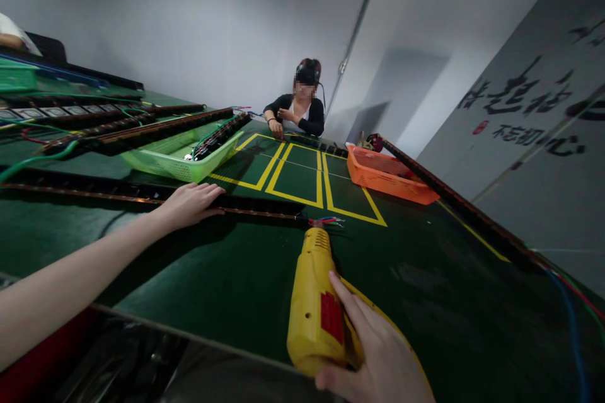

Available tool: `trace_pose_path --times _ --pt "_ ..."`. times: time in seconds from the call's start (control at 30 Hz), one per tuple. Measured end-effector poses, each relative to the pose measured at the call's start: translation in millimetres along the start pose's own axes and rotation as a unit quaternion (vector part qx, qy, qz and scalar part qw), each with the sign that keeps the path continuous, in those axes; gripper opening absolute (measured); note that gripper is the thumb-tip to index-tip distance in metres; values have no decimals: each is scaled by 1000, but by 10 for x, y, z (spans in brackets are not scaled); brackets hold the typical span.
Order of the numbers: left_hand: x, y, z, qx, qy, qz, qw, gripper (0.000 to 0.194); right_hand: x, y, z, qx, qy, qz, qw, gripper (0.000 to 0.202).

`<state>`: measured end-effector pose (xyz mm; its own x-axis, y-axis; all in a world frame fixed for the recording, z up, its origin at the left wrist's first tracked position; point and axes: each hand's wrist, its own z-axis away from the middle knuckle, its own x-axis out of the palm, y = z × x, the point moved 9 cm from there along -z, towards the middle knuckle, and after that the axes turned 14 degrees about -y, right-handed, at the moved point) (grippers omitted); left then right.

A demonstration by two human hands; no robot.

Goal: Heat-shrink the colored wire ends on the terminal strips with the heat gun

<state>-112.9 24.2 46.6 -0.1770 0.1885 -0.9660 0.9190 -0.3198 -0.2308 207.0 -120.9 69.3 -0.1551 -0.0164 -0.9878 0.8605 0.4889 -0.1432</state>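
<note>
Head view: the left hand is partly open, laid over a long black strip; its underside is hidden, so any grip below cannot be told. The right hand is closed around the handle of a yellow heat gun, with the wrist cut off by the lower edge and most of the handle covered by fingers and body. Ahead of the right hand, the nozzle reaches the coloured wires at the strip's end; contact is unclear, and the wires bunch too tightly to count.

Just beyond the left hand is one light-green basket. More strips overlap in and around it, too tangled to count. Beyond both hands, three yellow-taped outlines mark the green table. Past the right hand stand one orange basket, its contents mostly hidden, and one slanting strip beside it. Farthest ahead sits one person, lower body hidden; at far left, a second person's white sleeve is cut off.
</note>
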Motion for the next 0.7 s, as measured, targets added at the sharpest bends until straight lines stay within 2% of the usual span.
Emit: trace_pose_path --times 0.1,0.17,0.27,0.33,0.43,0.53,0.6,0.7 --pt "-81 32 11 4 16 -16 1000 41 -437 -37 61 -12 107 82 991 78" --pt "-196 57 39 -2 44 -19 999 39 -716 -51 69 2 157 121 980 68" --pt "-444 83 116 -20 113 -20 993 39 -1035 -214 -14 -15 195 158 968 62" --pt "-624 127 177 -23 162 -17 986 39 -1173 -452 -110 -67 213 175 959 57" --pt "-885 284 271 0 224 -16 975 39 -1233 -912 -269 -173 232 238 927 51" --pt "-1141 527 387 42 275 -18 960 42 -1120 -1160 -509 -219 200 328 897 50" --pt "-1305 705 472 78 303 -17 950 44 -1067 -1158 -637 -216 193 385 876 57" --pt "-1507 931 553 122 323 -23 938 46 -1088 -1013 -694 -174 211 489 828 64"
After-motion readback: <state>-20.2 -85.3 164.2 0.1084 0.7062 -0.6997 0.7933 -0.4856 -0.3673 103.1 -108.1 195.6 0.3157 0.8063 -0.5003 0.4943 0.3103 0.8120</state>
